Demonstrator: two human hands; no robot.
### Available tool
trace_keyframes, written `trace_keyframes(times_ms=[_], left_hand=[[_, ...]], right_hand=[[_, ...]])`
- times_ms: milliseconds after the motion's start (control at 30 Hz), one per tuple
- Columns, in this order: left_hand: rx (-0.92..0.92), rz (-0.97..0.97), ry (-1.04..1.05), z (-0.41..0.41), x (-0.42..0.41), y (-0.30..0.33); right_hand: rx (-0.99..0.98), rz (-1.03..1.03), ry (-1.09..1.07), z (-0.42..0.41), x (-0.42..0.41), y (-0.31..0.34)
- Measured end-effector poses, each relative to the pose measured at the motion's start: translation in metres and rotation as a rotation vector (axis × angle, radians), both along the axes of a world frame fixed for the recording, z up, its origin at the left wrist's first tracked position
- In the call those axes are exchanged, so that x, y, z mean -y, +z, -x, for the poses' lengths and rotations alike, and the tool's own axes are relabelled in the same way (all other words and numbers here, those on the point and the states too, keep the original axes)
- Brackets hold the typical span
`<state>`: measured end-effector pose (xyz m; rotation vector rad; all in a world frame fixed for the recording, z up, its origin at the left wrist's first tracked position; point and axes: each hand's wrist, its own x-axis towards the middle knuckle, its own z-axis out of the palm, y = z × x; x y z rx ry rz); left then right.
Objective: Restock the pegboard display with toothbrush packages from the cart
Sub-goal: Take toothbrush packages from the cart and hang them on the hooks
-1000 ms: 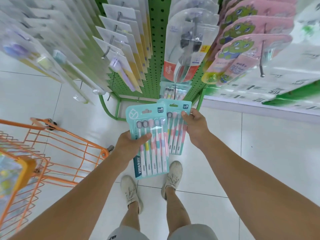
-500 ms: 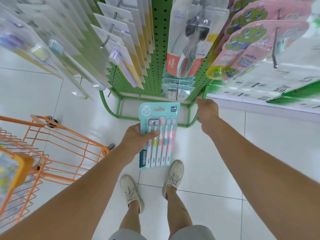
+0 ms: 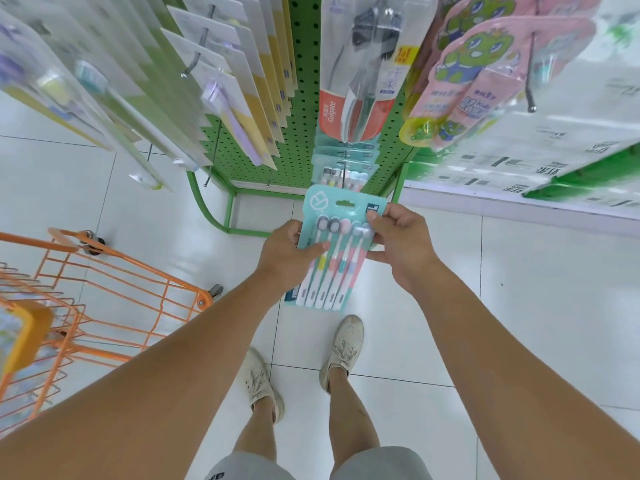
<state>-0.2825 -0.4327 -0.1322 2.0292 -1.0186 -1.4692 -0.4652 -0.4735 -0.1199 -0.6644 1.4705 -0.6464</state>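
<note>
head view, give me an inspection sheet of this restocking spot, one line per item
surface: white tiled floor, glossy
job's things: teal toothbrush package held in front of the green pegboard; matching packs hang on the low hook; orange cart at left
clutter: nothing seen
hands: left hand grips the package's left edge; right hand pinches its top right corner
cables: nothing seen
surroundings: Colgate pack, pink cartoon packs, white shoes
</note>
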Motion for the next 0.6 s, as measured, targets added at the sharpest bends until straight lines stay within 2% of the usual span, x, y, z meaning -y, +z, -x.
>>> trace_keyframes(times_ms=[433, 600], left_hand=[[0.001, -0.113, 0.018, -0.003, -0.003, -0.003], [-0.01, -0.149, 0.089, -0.009, -0.032, -0.012]], right_hand=[[-0.143, 0.031, 0.082, -0.008, 0.04, -0.036], [-0.127, 0.047, 0.007, 0.003, 0.038, -0.047]])
